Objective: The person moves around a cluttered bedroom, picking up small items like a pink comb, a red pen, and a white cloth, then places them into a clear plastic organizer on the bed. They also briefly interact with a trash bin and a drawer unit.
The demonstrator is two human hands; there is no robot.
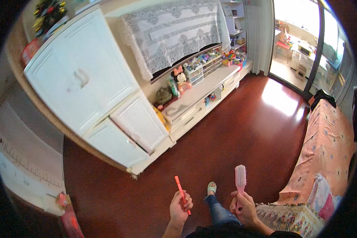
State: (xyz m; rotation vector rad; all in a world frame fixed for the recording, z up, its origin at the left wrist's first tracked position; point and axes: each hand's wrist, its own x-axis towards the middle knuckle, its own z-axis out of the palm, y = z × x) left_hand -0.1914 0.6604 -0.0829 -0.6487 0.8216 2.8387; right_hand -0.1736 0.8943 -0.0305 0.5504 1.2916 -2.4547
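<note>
My left hand (pixel 180 208) is closed around a slim red-orange marker pen (pixel 178 185), whose upper end points up and away from me. In my right hand (pixel 245 207) I grip a pink brush (pixel 240 178) by its handle. The brush stands upright with its pale bristles facing right, and a hole shows near the handle's end. Both hands are in front of my body, above the dark red floor (pixel 148 199). Between them, lower down, are my jeans leg (pixel 221 211) and a foot in a pale green slipper (pixel 211 187).
A white cabinet (pixel 86 68) and a long low TV stand (pixel 202 89) line the far side. Toys and a Minnie Mouse doll (pixel 181 80) stand on it. At right is a sofa with a peach cover (pixel 321 148). A sliding glass door (pixel 311 50) leads to a bright room.
</note>
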